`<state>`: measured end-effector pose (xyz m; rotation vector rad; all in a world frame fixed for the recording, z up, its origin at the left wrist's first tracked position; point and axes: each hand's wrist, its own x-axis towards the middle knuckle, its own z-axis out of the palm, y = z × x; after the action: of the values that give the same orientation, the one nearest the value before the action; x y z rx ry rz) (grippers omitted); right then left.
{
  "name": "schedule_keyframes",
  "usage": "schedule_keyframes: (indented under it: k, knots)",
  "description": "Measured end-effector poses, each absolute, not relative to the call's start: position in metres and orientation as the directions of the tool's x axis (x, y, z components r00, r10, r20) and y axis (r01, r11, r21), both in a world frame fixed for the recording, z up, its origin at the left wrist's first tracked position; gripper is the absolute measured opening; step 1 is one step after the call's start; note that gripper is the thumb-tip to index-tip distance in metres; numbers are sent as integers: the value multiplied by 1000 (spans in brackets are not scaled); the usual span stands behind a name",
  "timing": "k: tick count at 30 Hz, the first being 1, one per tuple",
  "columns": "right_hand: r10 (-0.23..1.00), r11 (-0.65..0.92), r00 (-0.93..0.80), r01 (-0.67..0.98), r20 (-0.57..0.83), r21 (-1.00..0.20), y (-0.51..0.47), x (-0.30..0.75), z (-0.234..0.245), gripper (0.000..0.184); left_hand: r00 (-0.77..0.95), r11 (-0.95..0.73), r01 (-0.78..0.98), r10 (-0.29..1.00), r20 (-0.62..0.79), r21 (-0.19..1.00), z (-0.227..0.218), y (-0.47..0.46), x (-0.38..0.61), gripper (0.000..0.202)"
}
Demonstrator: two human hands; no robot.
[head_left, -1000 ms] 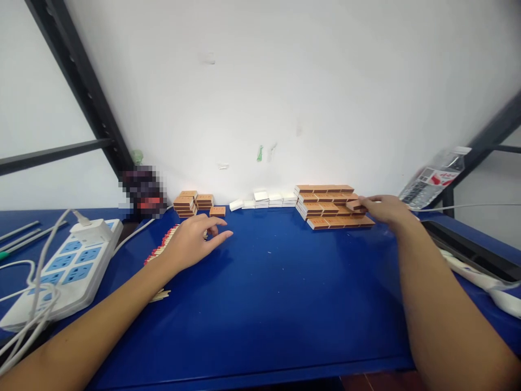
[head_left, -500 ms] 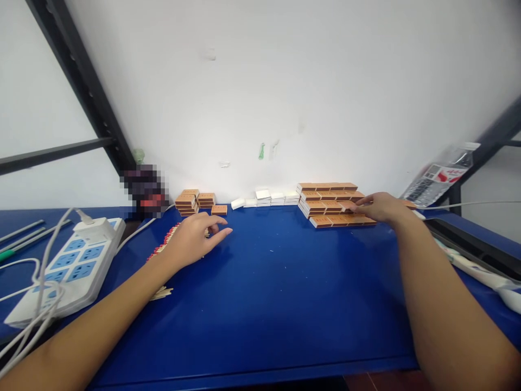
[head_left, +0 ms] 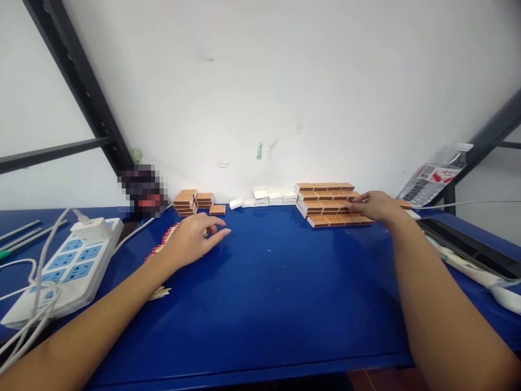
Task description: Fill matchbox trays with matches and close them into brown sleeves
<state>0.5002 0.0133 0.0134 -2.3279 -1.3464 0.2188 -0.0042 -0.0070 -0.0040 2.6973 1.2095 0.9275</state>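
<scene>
My right hand [head_left: 375, 208] is at the right end of the stepped stack of orange-brown matchboxes [head_left: 325, 207] against the wall. Its thumb and fingers close on a matchbox in one of the middle rows; the far end of that box is hidden by the fingers. My left hand [head_left: 199, 236] hovers over a row of red-tipped matchsticks [head_left: 161, 241], thumb and index finger apart, with nothing between them. The hand and forearm hide part of the matchsticks. More loose sticks [head_left: 160, 293] poke out beside the left forearm.
Small piles of matchboxes [head_left: 185, 203] and white inner trays [head_left: 261, 199] line the wall. A power strip [head_left: 67, 266] with cables lies left. On the right are a plastic bottle [head_left: 435, 176] and a long black object [head_left: 468, 247]. A blue table [head_left: 268, 315] spans the front.
The view has shifted slightly. My right fingers have settled against the matchbox, which now lies more in line with its row. My left hand keeps its pose.
</scene>
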Motion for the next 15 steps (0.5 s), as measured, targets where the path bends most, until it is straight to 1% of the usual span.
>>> schedule_keyframes:
  k: [2, 5, 8, 13, 15]
  knots:
    - [840, -454, 535, 783, 88, -426, 15, 503, 13, 40, 515, -696, 667, 689, 510, 267, -4, -7, -4, 33]
    - [846, -459, 529, 789, 71, -409, 16, 503, 12, 43, 514, -697, 666, 686, 515, 264, -3, -7, -4, 31]
    - [849, -466, 526, 789, 51, -400, 16, 500, 11, 40, 517, -701, 664, 681, 518, 260, -2, -8, -4, 32]
    - [849, -480, 528, 795, 32, -372, 15, 497, 12, 29, 521, -704, 658, 683, 512, 269, -2, -8, -4, 30]
    - [849, -483, 527, 798, 28, -361, 15, 497, 12, 29, 522, -704, 657, 683, 511, 271, -2, -8, -3, 30]
